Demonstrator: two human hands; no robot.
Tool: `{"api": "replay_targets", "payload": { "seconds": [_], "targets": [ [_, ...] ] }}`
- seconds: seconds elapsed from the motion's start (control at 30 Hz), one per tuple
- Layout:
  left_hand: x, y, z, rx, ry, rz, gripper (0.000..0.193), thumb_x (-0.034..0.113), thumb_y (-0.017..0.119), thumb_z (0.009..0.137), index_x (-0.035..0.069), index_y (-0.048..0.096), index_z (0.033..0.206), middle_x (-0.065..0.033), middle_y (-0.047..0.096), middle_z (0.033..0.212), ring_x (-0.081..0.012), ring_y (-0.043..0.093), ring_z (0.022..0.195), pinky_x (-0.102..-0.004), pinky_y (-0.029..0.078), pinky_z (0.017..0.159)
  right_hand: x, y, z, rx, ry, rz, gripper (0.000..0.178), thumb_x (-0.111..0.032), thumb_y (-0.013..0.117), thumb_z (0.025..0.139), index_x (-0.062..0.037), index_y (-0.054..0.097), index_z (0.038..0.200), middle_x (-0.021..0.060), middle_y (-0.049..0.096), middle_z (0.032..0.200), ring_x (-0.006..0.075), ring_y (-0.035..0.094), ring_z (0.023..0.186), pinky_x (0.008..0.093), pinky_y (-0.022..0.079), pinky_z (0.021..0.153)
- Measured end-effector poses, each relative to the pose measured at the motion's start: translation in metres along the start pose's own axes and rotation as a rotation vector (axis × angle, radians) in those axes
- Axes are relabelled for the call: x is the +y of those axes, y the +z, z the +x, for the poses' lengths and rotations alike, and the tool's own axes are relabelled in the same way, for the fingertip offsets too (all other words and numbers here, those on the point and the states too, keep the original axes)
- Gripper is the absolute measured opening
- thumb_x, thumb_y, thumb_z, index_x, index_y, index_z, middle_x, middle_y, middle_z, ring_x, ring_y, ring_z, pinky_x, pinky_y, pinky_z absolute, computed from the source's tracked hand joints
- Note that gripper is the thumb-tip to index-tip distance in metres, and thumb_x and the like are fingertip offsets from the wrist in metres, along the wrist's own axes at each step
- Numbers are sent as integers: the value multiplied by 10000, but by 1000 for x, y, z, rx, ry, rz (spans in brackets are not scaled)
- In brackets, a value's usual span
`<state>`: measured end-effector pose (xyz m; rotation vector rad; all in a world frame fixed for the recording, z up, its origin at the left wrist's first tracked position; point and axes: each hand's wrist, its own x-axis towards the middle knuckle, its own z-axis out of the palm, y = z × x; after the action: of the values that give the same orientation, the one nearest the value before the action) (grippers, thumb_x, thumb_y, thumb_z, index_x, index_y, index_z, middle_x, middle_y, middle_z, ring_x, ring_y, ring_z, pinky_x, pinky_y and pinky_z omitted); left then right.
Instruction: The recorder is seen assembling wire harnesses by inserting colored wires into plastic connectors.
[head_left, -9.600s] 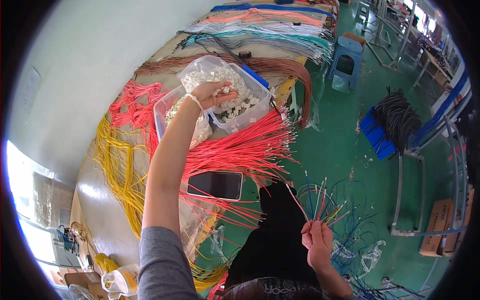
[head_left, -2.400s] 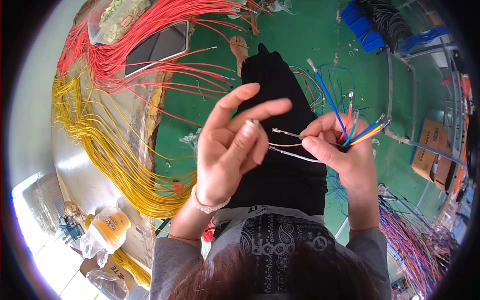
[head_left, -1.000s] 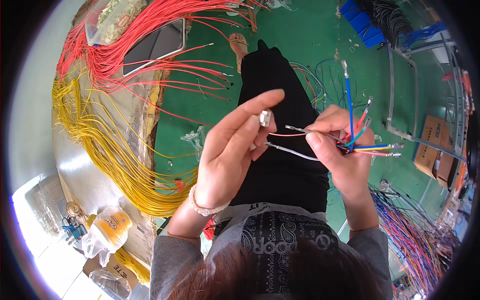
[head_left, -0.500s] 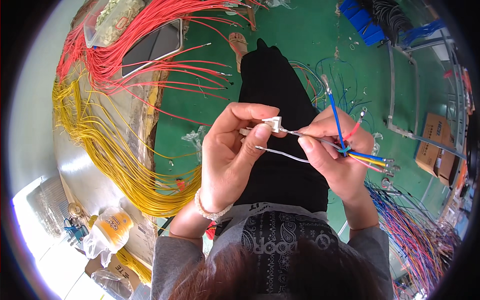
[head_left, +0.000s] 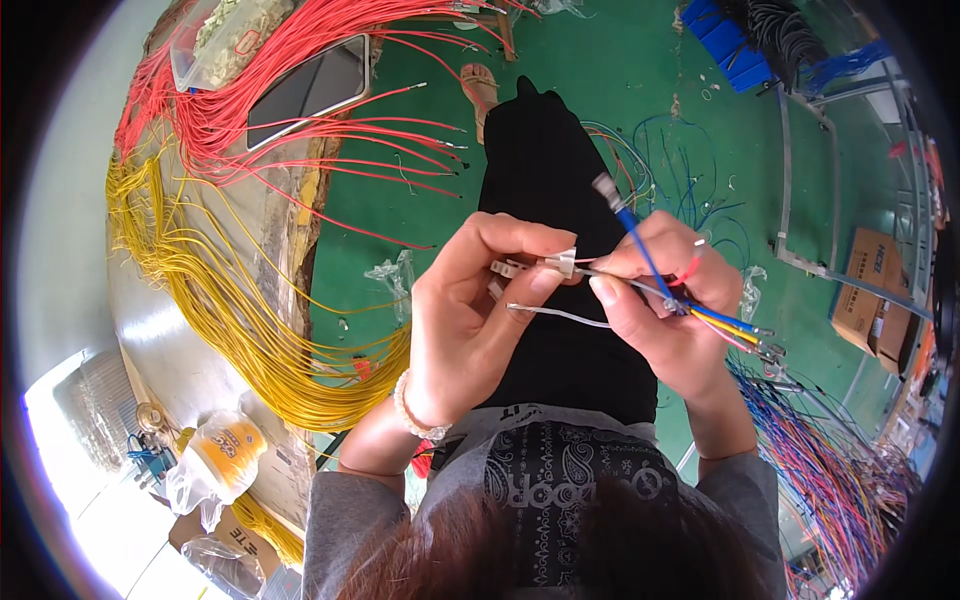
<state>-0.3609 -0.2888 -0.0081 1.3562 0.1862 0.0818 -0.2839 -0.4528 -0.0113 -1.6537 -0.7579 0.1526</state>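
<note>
My left hand (head_left: 465,305) pinches a small white plastic connector housing (head_left: 562,262) between thumb and index finger. More white plastic pieces (head_left: 507,268) show inside its curled fingers. My right hand (head_left: 670,310) grips a grey wire (head_left: 592,272) close to the housing; the wire's tip meets the housing, and how deep it sits is hidden. Through the right fingers runs a bunch of blue, yellow, pink and red wires with metal terminals (head_left: 735,328). One blue wire (head_left: 640,240) sticks up from it. A loose pale wire (head_left: 560,313) ends beside my left thumb.
On the bench (head_left: 165,310) at left lie red wires (head_left: 270,60), a yellow wire bundle (head_left: 220,330), a tablet-like device (head_left: 310,90) and a clear box of small pale parts (head_left: 235,40). Multicoloured wires (head_left: 820,460) hang at right. A cardboard box (head_left: 870,295) stands beyond a metal frame (head_left: 785,180).
The grey wire's terminal, visible outside the housing before, now meets it and is out of sight. My hands have drawn closer together, and the upright blue wire leans further left.
</note>
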Motion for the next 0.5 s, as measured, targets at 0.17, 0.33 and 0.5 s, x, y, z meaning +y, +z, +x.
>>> {"api": "replay_targets", "payload": {
  "seconds": [0.17,0.33,0.5],
  "targets": [
    [-2,3,0,14,30,62,159,-31,555,880,-21,540,1037,-50,559,927,-86,561,828,-211,449,753,3,7,-2,11,45,96,68,15,668,753,-6,619,795,17,524,670,70,430,566,225,316,511],
    [-3,6,2,43,18,30,166,-16,538,897,-17,519,1062,-44,551,934,-64,526,794,-198,435,724,-5,12,-1,32,352,343,81,-20,678,767,-10,610,810,12,503,746,62,435,607,203,308,529],
    [-2,7,2,163,17,103,172,6,496,925,3,490,1097,-32,537,918,-58,516,776,-188,428,699,4,-4,3,-138,90,201,253,-62,791,691,-23,582,828,21,525,809,95,527,735,236,416,622]
  ]
}}
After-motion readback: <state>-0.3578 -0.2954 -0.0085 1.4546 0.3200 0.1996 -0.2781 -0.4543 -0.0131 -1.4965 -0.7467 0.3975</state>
